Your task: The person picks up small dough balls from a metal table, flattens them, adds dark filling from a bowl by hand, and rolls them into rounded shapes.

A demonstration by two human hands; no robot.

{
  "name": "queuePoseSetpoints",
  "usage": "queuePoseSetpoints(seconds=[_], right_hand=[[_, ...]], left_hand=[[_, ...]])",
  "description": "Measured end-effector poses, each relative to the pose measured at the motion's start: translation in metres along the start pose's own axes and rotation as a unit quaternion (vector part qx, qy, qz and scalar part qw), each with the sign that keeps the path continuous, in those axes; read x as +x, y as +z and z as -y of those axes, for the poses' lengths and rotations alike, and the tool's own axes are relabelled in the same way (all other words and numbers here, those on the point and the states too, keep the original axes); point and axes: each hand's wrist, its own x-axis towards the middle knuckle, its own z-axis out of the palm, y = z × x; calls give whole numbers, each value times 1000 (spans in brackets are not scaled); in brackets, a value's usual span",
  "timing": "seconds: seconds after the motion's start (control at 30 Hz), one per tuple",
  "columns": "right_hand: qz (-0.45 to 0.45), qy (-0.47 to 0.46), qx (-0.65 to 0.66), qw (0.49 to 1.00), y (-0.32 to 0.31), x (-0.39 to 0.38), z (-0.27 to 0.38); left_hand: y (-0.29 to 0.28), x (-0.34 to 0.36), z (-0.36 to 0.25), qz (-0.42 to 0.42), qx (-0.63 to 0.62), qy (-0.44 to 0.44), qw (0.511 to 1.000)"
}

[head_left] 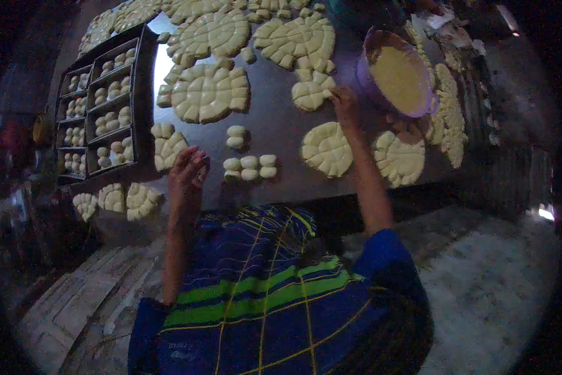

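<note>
In the head view, we see our right hand [345,107] stretched over the table, its fingers drawn together at the right edge of a small, pale-yellow, flower-shaped cluster of dough pieces [311,94]. The cluster lies just left of the fingertips; whether they pinch a piece of it or only touch it, we cannot tell. Our left hand [187,174] is raised half open, its fingers loosely bent, and looks empty. It is right beside a pale cluster of oblong dough pieces [166,142], partly overlapping it in view; we cannot tell if they touch.

Between our hands lie a short row of small, rounded, pale dough pieces [249,167] and a separate pair of dough pieces [236,137]. Below our right hand, a scored round of pale dough [321,150] sits left of the forearm, and another segmented dough round [401,160] sits right of it.

The dark, smooth tabletop [274,131] bears larger dough rounds [209,94] toward its far side. At the left stands a dark, compartmented tray [144,81] of dough balls; at the right, a purple round basin [361,74] with pale-yellow contents. The room is dim, with a grey, worn floor [481,281] below.
</note>
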Motion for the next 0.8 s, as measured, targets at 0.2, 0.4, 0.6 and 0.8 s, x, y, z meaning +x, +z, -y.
queuePoseSetpoints(seconds=[0.2, 0.4, 0.6, 0.8], right_hand=[[165, 246, 146, 944, -68, -17, 0], [100, 448, 600, 655, -134, -68, 14], [112, 376, 737, 550, -118, -88, 70], [30, 344, 643, 684, -139, -55, 141]], left_hand=[[8, 2, 1, -11, -21, 10, 1000], [19, -4, 10, -45, -3, 27, 999], [103, -11, 31, 42, 126, 8, 991], [182, -23, 44, 134, 306, 167, 928]])
